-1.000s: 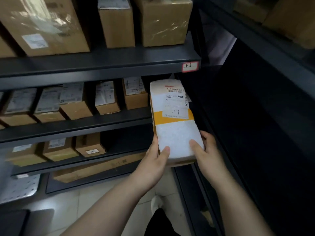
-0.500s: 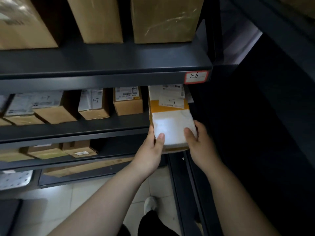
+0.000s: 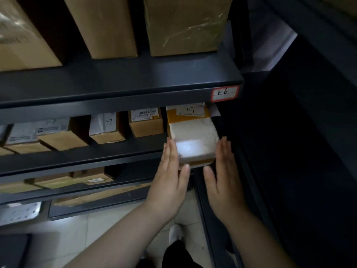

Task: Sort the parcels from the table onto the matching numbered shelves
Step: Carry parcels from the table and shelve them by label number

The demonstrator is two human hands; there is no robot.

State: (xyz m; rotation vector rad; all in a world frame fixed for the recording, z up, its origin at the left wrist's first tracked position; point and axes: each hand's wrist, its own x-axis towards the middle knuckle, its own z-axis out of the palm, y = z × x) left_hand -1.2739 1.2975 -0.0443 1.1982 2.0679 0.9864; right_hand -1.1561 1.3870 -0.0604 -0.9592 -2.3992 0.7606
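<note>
The parcel [image 3: 193,136] lies at the shelf's [image 3: 96,157] right end, with a box [image 3: 146,122] at its 9 o'clock and the tag [image 3: 225,93] at 1 o'clock. The left hand [image 3: 170,182] flanks it at 8 o'clock and the right hand [image 3: 224,180] at 4 o'clock.

From my feed, a dark grey metal shelving rack [image 3: 119,88] fills the left and centre, its tiers stepping down toward the floor. At the right end of the shelves its black corner post [image 3: 240,31] stands upright. Past that corner a second rack [image 3: 316,22] runs off to the right, nearly lost in shadow (I can make out little more than its slanting edge). Between the two racks a strip of pale wall [image 3: 270,39] shows. The floor [image 3: 96,235] below the bottom shelf is pale, glossy tile with a bright patch of light on it. Everything else is dim.
</note>
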